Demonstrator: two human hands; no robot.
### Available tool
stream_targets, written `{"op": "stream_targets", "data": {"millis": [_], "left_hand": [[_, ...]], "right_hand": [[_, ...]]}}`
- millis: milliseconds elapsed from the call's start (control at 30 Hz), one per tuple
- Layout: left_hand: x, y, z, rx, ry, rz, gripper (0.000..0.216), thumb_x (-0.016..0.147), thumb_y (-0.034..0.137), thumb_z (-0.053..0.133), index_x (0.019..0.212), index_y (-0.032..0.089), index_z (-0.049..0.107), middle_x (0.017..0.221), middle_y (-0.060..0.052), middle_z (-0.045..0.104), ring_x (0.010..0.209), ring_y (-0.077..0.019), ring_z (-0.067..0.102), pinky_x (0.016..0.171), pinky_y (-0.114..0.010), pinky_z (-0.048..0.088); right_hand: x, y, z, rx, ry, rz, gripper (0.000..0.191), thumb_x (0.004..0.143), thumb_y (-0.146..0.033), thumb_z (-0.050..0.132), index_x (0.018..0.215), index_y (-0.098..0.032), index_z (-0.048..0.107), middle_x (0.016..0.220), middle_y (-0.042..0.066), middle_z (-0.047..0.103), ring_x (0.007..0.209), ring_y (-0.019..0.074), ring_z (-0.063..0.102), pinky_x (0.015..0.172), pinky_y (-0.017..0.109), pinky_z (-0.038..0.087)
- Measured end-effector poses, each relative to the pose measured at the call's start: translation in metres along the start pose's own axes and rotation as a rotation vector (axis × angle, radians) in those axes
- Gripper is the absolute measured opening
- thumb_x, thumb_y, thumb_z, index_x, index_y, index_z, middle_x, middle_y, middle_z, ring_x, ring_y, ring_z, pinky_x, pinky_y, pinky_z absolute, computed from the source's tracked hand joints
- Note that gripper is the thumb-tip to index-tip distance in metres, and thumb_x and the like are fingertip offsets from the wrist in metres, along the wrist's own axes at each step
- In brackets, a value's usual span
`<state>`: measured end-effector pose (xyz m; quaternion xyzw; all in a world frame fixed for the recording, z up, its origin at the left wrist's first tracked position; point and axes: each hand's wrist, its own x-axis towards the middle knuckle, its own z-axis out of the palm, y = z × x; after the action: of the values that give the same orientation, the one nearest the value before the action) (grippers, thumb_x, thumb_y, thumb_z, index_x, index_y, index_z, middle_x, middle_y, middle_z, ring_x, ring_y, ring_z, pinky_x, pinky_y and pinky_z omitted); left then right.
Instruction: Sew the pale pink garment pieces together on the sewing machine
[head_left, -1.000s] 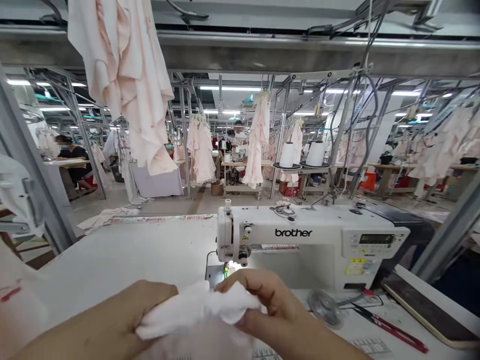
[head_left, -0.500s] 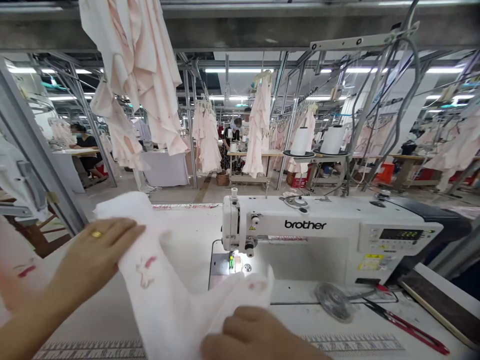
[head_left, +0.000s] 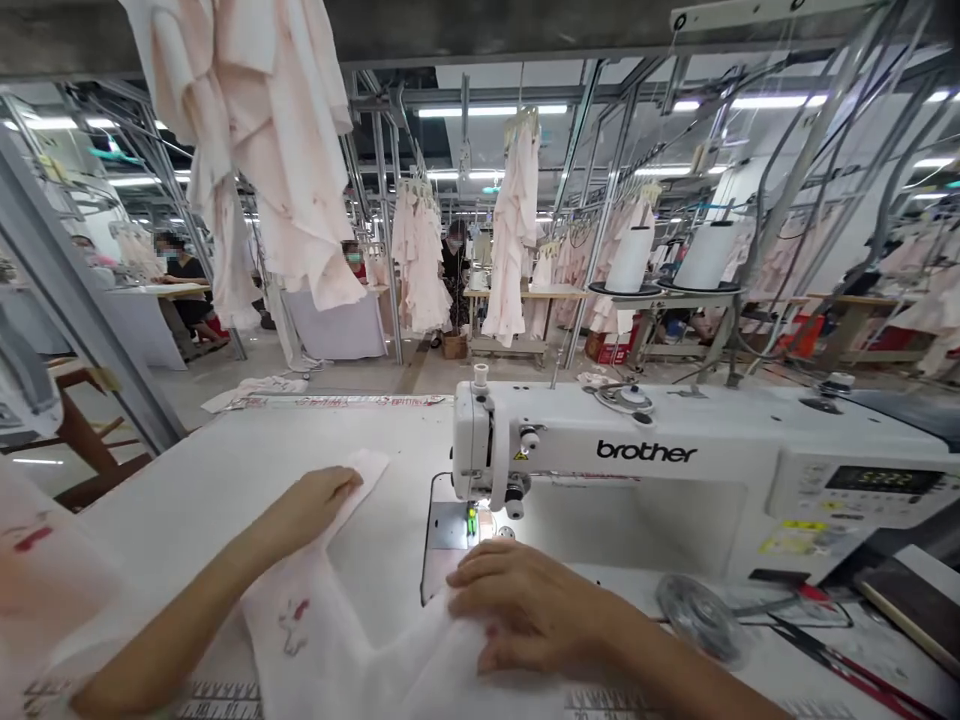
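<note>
White fabric (head_left: 322, 650) (partly under right hand (head_left: 525, 610))

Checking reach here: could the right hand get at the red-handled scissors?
Probably yes. The right hand rests on the pale fabric, and the red-handled scissors lie to its right on the tabletop. Only a clear round disc sits between them, and it looks low enough to pass over.

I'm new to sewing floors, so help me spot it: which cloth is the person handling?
Start at the white Brother sewing machine. On the white table beside it, a pale pink cloth with a small red motif lies under the left hand and right hand. Unlike the pink garments hanging overhead, it lies flat.
</note>
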<state>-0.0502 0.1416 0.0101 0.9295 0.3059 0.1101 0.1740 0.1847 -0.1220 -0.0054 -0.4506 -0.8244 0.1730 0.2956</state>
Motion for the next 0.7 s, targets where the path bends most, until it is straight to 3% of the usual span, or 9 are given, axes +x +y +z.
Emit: {"op": "stream_targets", "data": {"millis": [100,200,300,367,467,567,633,700], "left_hand": [[0.033,-0.008,0.032,0.033,0.129,-0.069,0.036,0.086,0.024,0.039,0.106,0.014,0.066,0.115,-0.014,0.065,0.113,-0.0297,0.058,0.102,-0.046,0.041],[0.037,-0.017,0.049,0.032,0.203,-0.066,0.040,0.082,0.028,0.046,0.115,0.011,0.062,0.131,-0.018,0.056,0.130,-0.0340,0.044,0.111,-0.053,0.031],[0.019,-0.019,0.048,-0.021,0.155,0.002,0.041,0.086,0.038,0.047,0.120,0.020,0.060,0.135,-0.009,0.057,0.131,-0.0253,0.047,0.112,-0.041,0.035],[0.006,-0.022,0.043,-0.047,0.142,-0.010,0.047,0.091,0.044,0.038,0.130,0.023,0.053,0.139,-0.004,0.054,0.130,-0.0196,0.048,0.110,-0.033,0.038],[-0.005,-0.033,0.034,-0.011,0.225,-0.182,0.064,0.089,0.049,0.035,0.141,0.013,0.039,0.147,-0.015,0.043,0.138,-0.0288,0.037,0.113,-0.044,0.031],[-0.004,-0.046,0.021,0.032,0.230,-0.359,0.073,0.075,0.056,0.052,0.124,0.003,0.055,0.130,-0.027,0.054,0.127,-0.0453,0.043,0.104,-0.060,0.033],[-0.001,-0.050,0.007,0.002,0.155,-0.376,0.052,0.068,0.053,0.062,0.096,0.009,0.068,0.102,-0.019,0.068,0.103,-0.0410,0.060,0.091,-0.053,0.045],[0.001,-0.047,-0.012,-0.048,0.124,-0.350,0.035,0.067,0.047,0.066,0.078,0.014,0.067,0.081,-0.008,0.071,0.082,-0.0303,0.066,0.077,-0.041,0.052]], "right_hand": [[-0.006,0.007,0.014,0.020,-0.006,0.026,0.044,0.093,-0.055,0.057,0.119,-0.020,0.067,0.121,0.009,0.063,0.111,0.0208,0.057,0.104,0.036,0.037],[-0.011,0.005,0.020,0.046,-0.031,-0.019,0.043,0.094,-0.055,0.055,0.115,-0.020,0.069,0.120,0.009,0.064,0.107,0.0207,0.060,0.100,0.036,0.039],[-0.011,0.003,0.021,0.059,-0.058,-0.059,0.040,0.094,-0.054,0.055,0.109,-0.020,0.070,0.119,0.009,0.064,0.104,0.0207,0.061,0.098,0.036,0.039],[-0.010,0.001,0.022,0.062,-0.050,-0.010,0.035,0.093,-0.050,0.059,0.105,-0.019,0.068,0.116,0.008,0.064,0.104,0.0196,0.060,0.098,0.034,0.039],[-0.007,-0.007,0.023,0.042,0.016,0.206,0.045,0.081,-0.049,0.076,0.112,-0.020,0.061,0.111,0.004,0.064,0.107,0.0211,0.056,0.099,0.033,0.038],[-0.004,-0.016,0.025,-0.009,0.046,0.423,0.056,0.065,-0.047,0.088,0.107,-0.023,0.060,0.105,0.001,0.061,0.104,0.0225,0.053,0.095,0.033,0.039],[-0.001,-0.021,0.026,-0.038,0.014,0.482,0.045,0.063,-0.039,0.091,0.090,-0.022,0.059,0.094,-0.002,0.059,0.092,0.0188,0.054,0.084,0.028,0.040],[0.002,-0.025,0.027,-0.079,-0.025,0.493,0.037,0.066,-0.026,0.087,0.078,-0.020,0.054,0.084,-0.004,0.056,0.079,0.0143,0.052,0.069,0.023,0.036]]}}
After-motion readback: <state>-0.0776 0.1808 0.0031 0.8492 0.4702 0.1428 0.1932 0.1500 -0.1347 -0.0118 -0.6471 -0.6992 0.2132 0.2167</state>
